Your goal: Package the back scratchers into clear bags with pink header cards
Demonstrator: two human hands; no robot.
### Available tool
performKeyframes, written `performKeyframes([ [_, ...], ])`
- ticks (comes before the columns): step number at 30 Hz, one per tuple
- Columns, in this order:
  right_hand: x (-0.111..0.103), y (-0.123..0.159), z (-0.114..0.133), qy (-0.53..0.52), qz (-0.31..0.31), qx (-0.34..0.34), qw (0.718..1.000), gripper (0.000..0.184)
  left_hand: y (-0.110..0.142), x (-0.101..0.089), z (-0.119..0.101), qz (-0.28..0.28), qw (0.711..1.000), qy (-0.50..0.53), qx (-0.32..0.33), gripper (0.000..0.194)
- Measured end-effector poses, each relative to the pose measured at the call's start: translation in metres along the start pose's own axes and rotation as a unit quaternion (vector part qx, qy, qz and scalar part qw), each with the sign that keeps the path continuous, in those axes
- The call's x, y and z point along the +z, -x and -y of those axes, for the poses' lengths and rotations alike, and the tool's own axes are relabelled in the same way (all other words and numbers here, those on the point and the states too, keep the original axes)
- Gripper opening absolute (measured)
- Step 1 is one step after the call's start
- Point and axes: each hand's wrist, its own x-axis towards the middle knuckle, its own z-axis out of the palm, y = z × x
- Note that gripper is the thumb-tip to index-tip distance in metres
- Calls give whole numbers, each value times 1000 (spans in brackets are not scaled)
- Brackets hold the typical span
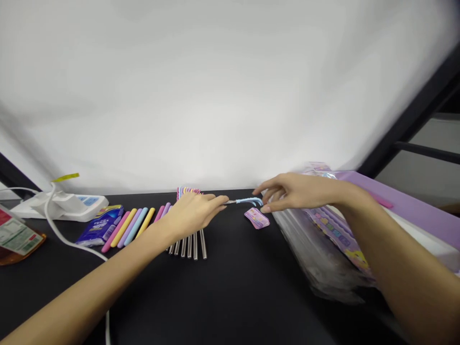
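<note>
My left hand [196,211] is closed in a pinch around a thin metal rod with a light blue, two-pronged curved end [247,200], which points right. My right hand [287,191] has its thumb and fingers apart, close around the tip of that blue end; whether they touch it I cannot tell. Just below the tip lies a small stack of pink-purple printed cards [257,218]. Under and behind my left hand is a row of metal rods [189,247], their coloured wavy ends [187,190] at the back; my hand hides their middles.
Pink, yellow, purple and blue sticks [131,227] lie left of the rods, beside a purple packet [102,225]. A white power strip [77,206] and its cable [61,235] are further left, near a labelled bottle [17,235]. Clear plastic bags [316,258] and a purple box [406,201] stand right.
</note>
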Motion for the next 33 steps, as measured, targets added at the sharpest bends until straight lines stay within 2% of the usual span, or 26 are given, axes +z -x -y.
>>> performKeyframes([
  [3,7,-6,19,7,-17,-44,999,33,-2,1,-1,-24,1000,-11,8,28],
  [7,14,-15,25,28,-56,-67,996,34,-1,2,2,-60,996,-61,29,29],
  [9,15,-17,23,-26,-33,-83,996,34,0,2,3,-95,990,-94,44,25],
  [12,12,-16,20,-162,16,-92,982,41,-1,1,0,-153,981,-106,48,23],
  [15,4,-11,18,-236,8,-28,971,57,-6,0,-6,-152,985,-76,18,25],
  [18,-6,-4,8,-190,-73,88,975,61,-9,3,-13,-112,993,-31,-24,27],
  [20,-12,1,-3,-66,-107,168,978,48,-9,9,-17,-89,995,-11,-41,29],
  [21,-14,3,-9,2,-101,207,973,38,-8,11,-19,-80,996,-6,-42,30],
  [23,-13,4,-18,87,-53,275,956,22,-7,16,-22,-65,997,-3,-30,31],
  [24,-11,4,-21,96,-22,302,948,17,-7,18,-24,-61,998,-3,-20,32],
  [26,-5,1,-20,82,23,337,938,11,-7,19,-27,-58,998,-4,0,33],
  [28,1,-4,-15,74,42,350,933,3,-7,18,-29,-60,998,-5,12,33],
  [33,9,-11,-9,66,41,342,936,15,-9,13,-30,-62,998,-8,29,34],
])
